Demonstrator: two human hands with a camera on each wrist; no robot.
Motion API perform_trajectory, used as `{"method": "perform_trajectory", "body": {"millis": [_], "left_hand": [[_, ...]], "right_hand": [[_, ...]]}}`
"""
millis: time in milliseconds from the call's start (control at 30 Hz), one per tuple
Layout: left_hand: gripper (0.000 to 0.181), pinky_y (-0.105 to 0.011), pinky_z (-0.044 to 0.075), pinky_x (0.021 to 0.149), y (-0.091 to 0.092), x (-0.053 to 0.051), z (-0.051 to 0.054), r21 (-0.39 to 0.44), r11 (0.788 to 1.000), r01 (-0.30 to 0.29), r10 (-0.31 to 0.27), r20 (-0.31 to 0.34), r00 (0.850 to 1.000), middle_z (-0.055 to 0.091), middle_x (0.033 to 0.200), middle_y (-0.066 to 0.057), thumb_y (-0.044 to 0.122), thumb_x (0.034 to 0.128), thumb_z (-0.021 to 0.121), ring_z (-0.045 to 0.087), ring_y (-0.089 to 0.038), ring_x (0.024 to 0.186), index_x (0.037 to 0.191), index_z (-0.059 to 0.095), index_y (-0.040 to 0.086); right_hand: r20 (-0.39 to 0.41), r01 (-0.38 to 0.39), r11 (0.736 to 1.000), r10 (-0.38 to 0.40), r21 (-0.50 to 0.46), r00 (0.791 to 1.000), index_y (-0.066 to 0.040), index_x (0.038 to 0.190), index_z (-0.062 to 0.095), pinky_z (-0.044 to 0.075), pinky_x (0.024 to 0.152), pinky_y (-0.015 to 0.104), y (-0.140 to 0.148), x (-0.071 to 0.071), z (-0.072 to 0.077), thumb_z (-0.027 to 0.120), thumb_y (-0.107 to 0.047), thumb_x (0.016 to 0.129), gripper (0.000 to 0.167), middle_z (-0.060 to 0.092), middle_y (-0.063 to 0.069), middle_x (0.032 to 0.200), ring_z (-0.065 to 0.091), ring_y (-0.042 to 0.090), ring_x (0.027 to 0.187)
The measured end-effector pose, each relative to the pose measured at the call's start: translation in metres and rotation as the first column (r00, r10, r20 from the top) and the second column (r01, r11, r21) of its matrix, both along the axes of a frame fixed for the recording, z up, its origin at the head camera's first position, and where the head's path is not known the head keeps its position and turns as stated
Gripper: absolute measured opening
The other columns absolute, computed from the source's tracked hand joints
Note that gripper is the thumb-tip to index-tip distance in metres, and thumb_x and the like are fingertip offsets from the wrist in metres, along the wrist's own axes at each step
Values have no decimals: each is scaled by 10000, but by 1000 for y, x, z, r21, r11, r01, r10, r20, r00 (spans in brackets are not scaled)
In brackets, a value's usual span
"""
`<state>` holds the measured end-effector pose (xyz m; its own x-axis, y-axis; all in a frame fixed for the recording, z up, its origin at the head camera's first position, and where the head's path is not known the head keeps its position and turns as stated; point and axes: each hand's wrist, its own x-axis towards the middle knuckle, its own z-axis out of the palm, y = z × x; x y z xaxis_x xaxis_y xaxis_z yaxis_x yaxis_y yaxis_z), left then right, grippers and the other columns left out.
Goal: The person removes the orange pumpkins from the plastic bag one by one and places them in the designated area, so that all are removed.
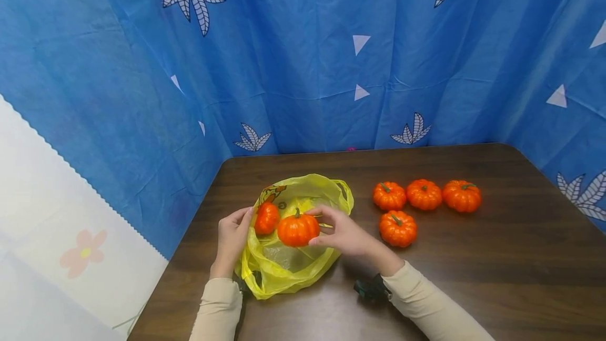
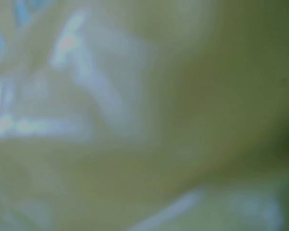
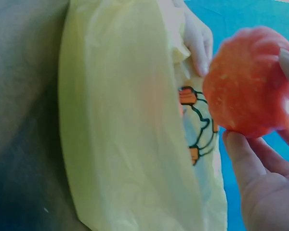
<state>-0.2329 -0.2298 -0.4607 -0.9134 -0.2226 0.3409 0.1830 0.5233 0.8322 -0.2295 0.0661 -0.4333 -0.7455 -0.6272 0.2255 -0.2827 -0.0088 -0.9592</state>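
We see, in the head view, a glossy orange, ribbed, squat pumpkin with a green stem (image 1: 298,231) gripped between the thumb and fingers of the right hand (image 1: 345,231). It lies to the left of this grip, stem upward, its wider axis running across from the fingers. The key relation is that of pumpkin to opening: it appears within the mouth of the translucent yellow plastic bag (image 1: 279,278), though we cannot tell how far above the bottom it hangs. The left hand (image 1: 233,238) pinches the bag's left rim. Of the two hands, this one is nearer to a second orange pumpkin (image 1: 266,219), which rests inside against the left wall. Four similar orange pumpkins (image 1: 423,194) sit on the dark wood-grain worktop (image 1: 473,267), right of the bag. The left wrist view is too blurred for us to read the pinch.
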Motion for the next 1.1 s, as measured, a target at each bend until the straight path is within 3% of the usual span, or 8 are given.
{"method": "perform_trajectory", "body": {"millis": [200,633,867,1100], "left_hand": [[267,-447,581,905,0,-1,-1,-7,1000,-1,1,-12,1000,769,1056,-135,254,984,656,715,-267,951,1074,772,31],[252,-458,577,910,0,-2,0,-27,1000,-7,6,-33,999,771,1048,-133,233,982,658,716,-268,957,1069,773,27],[295,-444,576,921,-1,-1,0,-11,1000,-11,11,15,1000,767,1072,-128,293,989,644,704,-257,963,1087,771,46],[275,-440,583,904,-1,-2,-1,-33,999,-10,10,-11,1000,771,1057,-126,267,986,653,715,-254,960,1074,774,38]], "right_hand": [[-21,-77,997,77,26,997,-52,1334,536,450,1102,531,14,-4,9,776,-84,866,527,563,151,1372,510,355,1326],[-10,-153,986,154,66,988,-64,1348,506,443,1091,570,52,-13,29,764,-81,872,542,528,162,1470,510,355,1349],[14,-166,981,166,99,986,-82,1367,502,514,1050,445,68,-15,37,757,-87,883,547,538,151,1458,548,345,1309],[17,-171,981,170,94,985,-58,1329,496,558,988,373,83,-16,41,737,-73,899,493,596,179,1368,617,312,1217]]}}
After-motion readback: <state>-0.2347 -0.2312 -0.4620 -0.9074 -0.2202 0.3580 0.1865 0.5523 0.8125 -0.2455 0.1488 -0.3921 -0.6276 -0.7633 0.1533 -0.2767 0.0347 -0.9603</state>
